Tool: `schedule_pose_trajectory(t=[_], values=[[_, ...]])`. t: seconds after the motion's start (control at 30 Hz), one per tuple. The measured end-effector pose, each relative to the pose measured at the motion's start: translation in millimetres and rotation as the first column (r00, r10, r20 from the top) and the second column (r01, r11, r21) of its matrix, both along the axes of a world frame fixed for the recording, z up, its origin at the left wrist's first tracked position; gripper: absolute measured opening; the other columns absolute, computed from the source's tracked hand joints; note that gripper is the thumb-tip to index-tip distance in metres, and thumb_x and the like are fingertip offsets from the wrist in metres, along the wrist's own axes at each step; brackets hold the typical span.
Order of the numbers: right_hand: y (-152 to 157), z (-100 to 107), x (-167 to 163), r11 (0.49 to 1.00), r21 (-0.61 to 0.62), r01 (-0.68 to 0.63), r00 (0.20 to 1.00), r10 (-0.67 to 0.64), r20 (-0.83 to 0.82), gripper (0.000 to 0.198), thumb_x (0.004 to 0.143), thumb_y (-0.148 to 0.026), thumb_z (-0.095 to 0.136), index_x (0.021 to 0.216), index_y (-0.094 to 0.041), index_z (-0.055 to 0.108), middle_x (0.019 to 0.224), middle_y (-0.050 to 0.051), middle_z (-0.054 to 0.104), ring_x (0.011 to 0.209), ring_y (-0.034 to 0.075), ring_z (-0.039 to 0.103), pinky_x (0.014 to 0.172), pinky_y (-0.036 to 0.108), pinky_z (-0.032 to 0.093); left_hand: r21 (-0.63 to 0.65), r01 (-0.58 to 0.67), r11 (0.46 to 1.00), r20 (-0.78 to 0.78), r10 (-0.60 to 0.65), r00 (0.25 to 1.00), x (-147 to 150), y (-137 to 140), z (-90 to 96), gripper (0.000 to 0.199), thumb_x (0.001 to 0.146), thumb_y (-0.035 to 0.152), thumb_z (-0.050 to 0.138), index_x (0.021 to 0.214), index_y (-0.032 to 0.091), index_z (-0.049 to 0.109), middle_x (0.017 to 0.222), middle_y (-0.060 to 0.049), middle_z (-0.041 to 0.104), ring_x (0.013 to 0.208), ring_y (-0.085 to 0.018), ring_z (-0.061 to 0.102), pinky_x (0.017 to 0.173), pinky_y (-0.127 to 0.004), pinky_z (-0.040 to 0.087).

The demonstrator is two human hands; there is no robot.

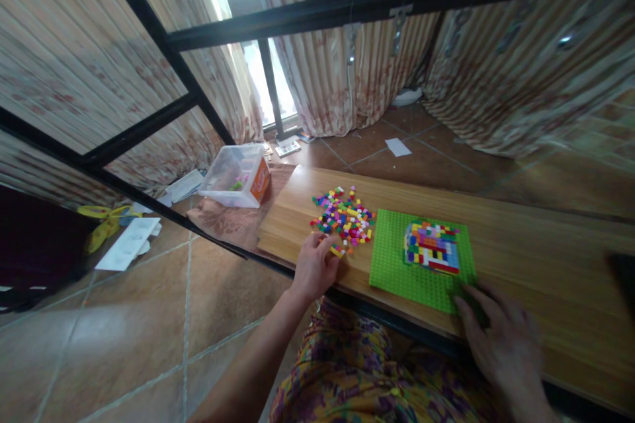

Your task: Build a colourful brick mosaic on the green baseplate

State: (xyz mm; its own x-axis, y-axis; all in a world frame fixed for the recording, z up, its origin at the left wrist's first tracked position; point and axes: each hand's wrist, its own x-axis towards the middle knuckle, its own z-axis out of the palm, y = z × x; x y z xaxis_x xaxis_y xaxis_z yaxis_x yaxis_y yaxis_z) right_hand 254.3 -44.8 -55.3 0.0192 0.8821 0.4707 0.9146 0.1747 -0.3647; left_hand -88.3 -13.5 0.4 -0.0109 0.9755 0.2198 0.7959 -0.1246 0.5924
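My left hand (315, 266) is at the near edge of a loose pile of small coloured building bricks (347, 217), its fingers curled. A small piece of yellow, red and white building bricks (337, 250) shows at its fingertips; the grip itself is partly hidden. To the right lies a green baseplate (389, 251) bearing a low, multicoloured brick build (432, 246). At the plate's near right corner, my right hand (503, 330) is slightly blurred, with thumb and fingers apart, touching or very close to the edge.
The pile and plate lie on a narrow wooden tabletop (536, 244). Beyond its left end stands a clear plastic box (233, 175) with an orange label. A black metal frame (297, 16) crosses before the curtains (327, 79). A dark object (622, 277) is at the right edge.
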Motion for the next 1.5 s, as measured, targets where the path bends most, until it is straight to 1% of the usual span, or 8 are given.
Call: schedule_pose_trajectory(t=[0.13,0.4,0.77,0.93,1.03,1.23,1.37,1.5], values=[[1.1,-1.4,1.4,1.000,-0.007,-0.005,0.999,0.005,0.044,0.041,0.092,-0.050,0.046,0.110,-0.022,0.069,0.120,0.014,0.066,0.107,0.034,0.060,0.092,0.054,0.044,0.013,0.046,0.999,-0.094,-0.044,0.995,1.4,5.9,-2.8,0.029,0.081,0.012,0.061,0.107,0.023,0.069,0.118,-0.010,0.056,0.113,-0.025,0.054,0.102,-0.042,0.047],[2.4,-4.5,3.3,1.000,-0.010,0.004,0.996,-0.003,0.091,0.043,0.093,-0.052,0.044,0.110,-0.021,0.068,0.121,0.013,0.066,0.103,0.031,0.060,0.091,0.050,0.045,0.086,0.070,0.994,-0.097,-0.062,0.993,0.5,13.2,-11.9,0.015,0.086,0.011,0.058,0.097,0.019,0.066,0.112,-0.009,0.060,0.111,-0.024,0.055,0.101,-0.041,0.048],[2.5,-2.7,1.0,1.000,-0.004,0.005,0.997,-0.005,0.076,0.041,0.094,-0.050,0.042,0.109,-0.021,0.068,0.119,0.011,0.066,0.106,0.030,0.061,0.091,0.048,0.045,0.184,0.071,0.980,-0.147,-0.044,0.988,0.6,13.9,-17.0,0.010,0.088,0.014,0.057,0.096,0.018,0.062,0.109,-0.009,0.060,0.106,-0.023,0.056,0.095,-0.040,0.051],[2.7,-3.4,0.8,1.000,0.011,0.000,0.996,-0.001,0.094,0.045,0.095,-0.052,0.041,0.109,-0.019,0.068,0.119,0.012,0.066,0.107,0.030,0.061,0.093,0.048,0.046,0.213,0.044,0.976,-0.149,-0.011,0.989,2.6,12.8,-14.7,0.025,0.083,0.007,0.055,0.104,0.017,0.063,0.114,-0.011,0.058,0.112,-0.024,0.054,0.100,-0.041,0.048],[3.1,-3.6,1.0,1.000,0.012,-0.001,0.994,0.000,0.107,0.045,0.096,-0.051,0.040,0.109,-0.019,0.068,0.119,0.013,0.066,0.107,0.030,0.061,0.093,0.047,0.046,0.205,0.058,0.977,-0.145,-0.028,0.989,7.2,14.8,-11.8,0.027,0.082,0.008,0.055,0.106,0.017,0.065,0.116,-0.011,0.057,0.111,-0.025,0.054,0.099,-0.041,0.048],[2.4,-4.1,0.3,1.000,0.014,0.007,0.993,-0.008,0.117,0.042,0.096,-0.049,0.043,0.110,-0.019,0.068,0.120,0.012,0.066,0.108,0.030,0.060,0.092,0.047,0.047,0.146,0.016,0.989,-0.180,0.011,0.984,20.5,26.2,-8.1,0.009,0.087,0.022,0.061,0.090,0.017,0.069,0.112,-0.011,0.061,0.105,-0.026,0.056,0.094,-0.044,0.048],[2.2,-2.9,-2.8,1.000,0.028,0.014,0.995,-0.017,0.103,0.039,0.095,-0.047,0.045,0.110,-0.019,0.068,0.118,0.012,0.067,0.107,0.030,0.060,0.093,0.048,0.047,0.124,0.003,0.992,-0.201,0.022,0.979,25.3,31.6,-8.9,0.008,0.086,0.017,0.061,0.086,0.017,0.069,0.109,-0.011,0.064,0.101,-0.026,0.057,0.090,-0.043,0.049],[3.3,0.7,-5.4,0.999,0.042,0.015,0.998,-0.017,0.053,0.034,0.095,-0.043,0.048,0.108,-0.020,0.069,0.117,0.012,0.067,0.107,0.029,0.061,0.093,0.049,0.047,0.161,0.017,0.987,-0.159,0.009,0.987,25.2,30.7,-3.7,0.012,0.088,0.014,0.057,0.089,0.017,0.069,0.105,-0.010,0.066,0.098,-0.025,0.059,0.090,-0.043,0.048]])
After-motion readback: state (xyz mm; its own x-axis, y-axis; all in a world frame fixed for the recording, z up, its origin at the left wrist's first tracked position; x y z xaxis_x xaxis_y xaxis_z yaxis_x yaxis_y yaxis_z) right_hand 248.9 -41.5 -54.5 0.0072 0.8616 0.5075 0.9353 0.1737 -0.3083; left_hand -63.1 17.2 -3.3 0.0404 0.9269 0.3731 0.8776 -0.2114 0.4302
